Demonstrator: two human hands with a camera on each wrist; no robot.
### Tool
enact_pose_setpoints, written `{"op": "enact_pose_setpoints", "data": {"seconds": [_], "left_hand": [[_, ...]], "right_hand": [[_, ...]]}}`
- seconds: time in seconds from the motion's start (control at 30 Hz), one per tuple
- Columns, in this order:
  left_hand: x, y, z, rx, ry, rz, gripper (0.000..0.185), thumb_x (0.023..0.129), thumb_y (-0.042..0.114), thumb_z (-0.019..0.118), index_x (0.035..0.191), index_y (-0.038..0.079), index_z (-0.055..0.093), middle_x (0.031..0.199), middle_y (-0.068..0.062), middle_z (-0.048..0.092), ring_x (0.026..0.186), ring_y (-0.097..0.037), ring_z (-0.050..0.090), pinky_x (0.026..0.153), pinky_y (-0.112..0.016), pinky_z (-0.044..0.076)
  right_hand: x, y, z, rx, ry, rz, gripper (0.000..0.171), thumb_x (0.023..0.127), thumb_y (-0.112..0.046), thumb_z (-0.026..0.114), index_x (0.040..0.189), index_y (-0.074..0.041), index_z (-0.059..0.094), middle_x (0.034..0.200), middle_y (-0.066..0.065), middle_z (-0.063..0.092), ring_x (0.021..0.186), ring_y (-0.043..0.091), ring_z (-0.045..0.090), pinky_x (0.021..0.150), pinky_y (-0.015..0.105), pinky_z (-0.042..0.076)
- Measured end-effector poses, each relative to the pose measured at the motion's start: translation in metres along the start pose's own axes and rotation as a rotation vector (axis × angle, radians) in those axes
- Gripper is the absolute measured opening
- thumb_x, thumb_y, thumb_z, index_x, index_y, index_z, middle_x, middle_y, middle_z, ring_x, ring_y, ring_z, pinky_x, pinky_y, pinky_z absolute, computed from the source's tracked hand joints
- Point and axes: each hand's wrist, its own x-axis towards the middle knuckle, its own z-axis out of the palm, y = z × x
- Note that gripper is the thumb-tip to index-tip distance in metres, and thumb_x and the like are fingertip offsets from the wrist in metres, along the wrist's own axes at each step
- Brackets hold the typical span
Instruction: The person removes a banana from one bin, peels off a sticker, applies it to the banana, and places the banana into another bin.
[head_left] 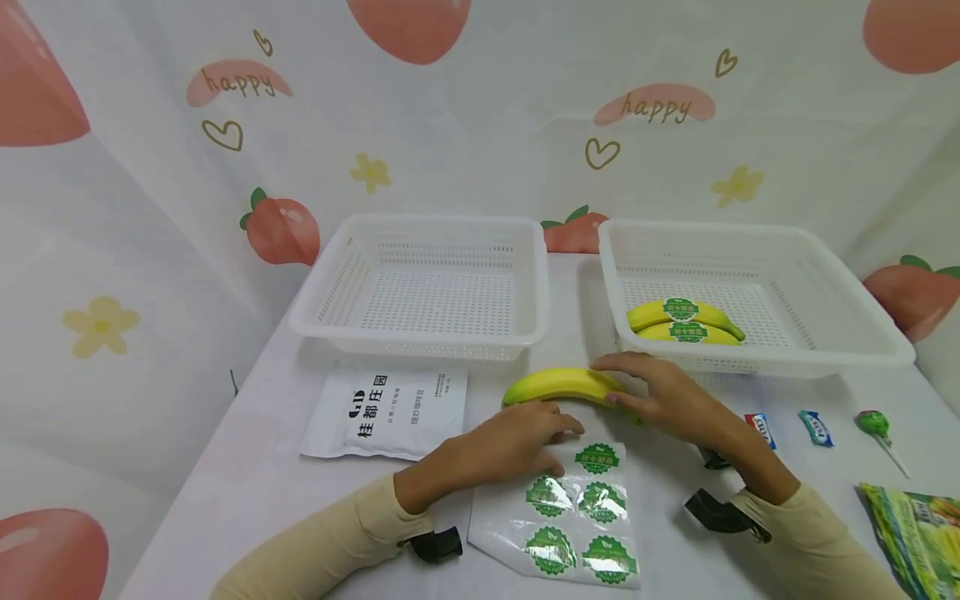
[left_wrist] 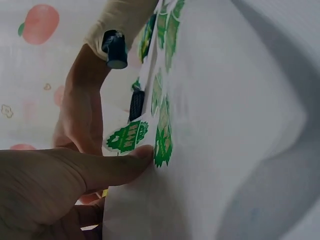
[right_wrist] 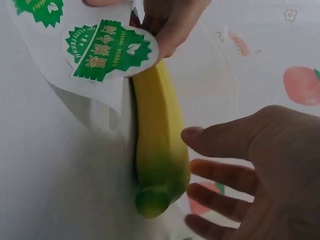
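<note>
A yellow banana (head_left: 558,385) with a greenish stem end lies on the table between the two baskets' fronts. My left hand (head_left: 517,442) pinches a white sheet of green round stickers (head_left: 558,525) at its far edge, thumb on top. One sticker (right_wrist: 112,50) sticks out past the sheet's edge by the left fingers, as the right wrist view shows. My right hand (head_left: 667,400) is at the banana's stem end, its fingers spread and loosely bent. In the right wrist view its thumb and fingertips are right beside the peel, not wrapped round it.
A white basket (head_left: 420,342) stands at the back left. The back-right basket (head_left: 765,358) holds two bananas (head_left: 686,312) bearing green stickers. A white coffee pouch (head_left: 386,412) lies left; small candy packets (head_left: 816,428), a lollipop (head_left: 873,423) and a green-yellow bag (head_left: 918,533) lie right.
</note>
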Motion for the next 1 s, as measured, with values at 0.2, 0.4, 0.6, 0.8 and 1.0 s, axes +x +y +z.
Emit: {"op": "enact_pose_setpoints", "data": {"seconds": [0.2,0.4,0.6,0.8,1.0], "left_hand": [[0.002,-0.006,-0.005,-0.166,-0.024,-0.019,0.044,0.087,0.016,0.089,0.129,0.012,0.075,0.109,0.005,0.068,0.098,-0.003,0.057,0.087,-0.017,0.047],[0.002,-0.015,-0.010,-0.355,-0.070,-0.025,0.054,0.090,0.012,0.086,0.140,0.011,0.066,0.137,0.000,0.068,0.121,-0.009,0.062,0.104,-0.024,0.049],[0.003,-0.020,-0.014,-0.593,-0.116,-0.090,0.060,0.089,0.011,0.084,0.145,0.021,0.064,0.139,0.006,0.067,0.122,-0.012,0.063,0.103,-0.028,0.049],[0.004,-0.024,-0.017,-0.857,-0.157,-0.135,0.061,0.088,0.004,0.082,0.143,0.021,0.064,0.122,0.002,0.076,0.106,-0.008,0.072,0.092,-0.022,0.052],[0.003,-0.024,-0.020,-0.931,-0.168,-0.139,0.061,0.088,0.001,0.081,0.144,0.017,0.064,0.129,0.000,0.074,0.109,-0.007,0.070,0.097,-0.021,0.049]], "right_hand": [[-0.004,-0.014,-0.002,-0.008,0.034,-0.089,0.038,0.093,-0.013,0.082,0.129,-0.024,0.075,0.132,-0.008,0.071,0.124,0.019,0.064,0.105,0.047,0.052],[-0.012,-0.027,-0.003,0.089,-0.043,-0.171,0.027,0.092,-0.017,0.085,0.116,-0.029,0.078,0.121,-0.017,0.070,0.112,0.008,0.064,0.099,0.030,0.054],[-0.016,-0.029,-0.002,0.115,-0.129,-0.119,0.029,0.088,-0.030,0.089,0.115,-0.032,0.079,0.128,-0.013,0.068,0.122,0.013,0.058,0.102,0.032,0.051],[-0.017,-0.025,0.000,0.112,-0.184,-0.085,0.035,0.086,-0.041,0.089,0.118,-0.032,0.077,0.132,-0.010,0.066,0.126,0.017,0.057,0.109,0.034,0.048],[-0.016,-0.024,0.001,0.110,-0.198,-0.079,0.035,0.086,-0.045,0.088,0.116,-0.032,0.077,0.131,-0.010,0.067,0.123,0.014,0.059,0.107,0.035,0.050]]}}
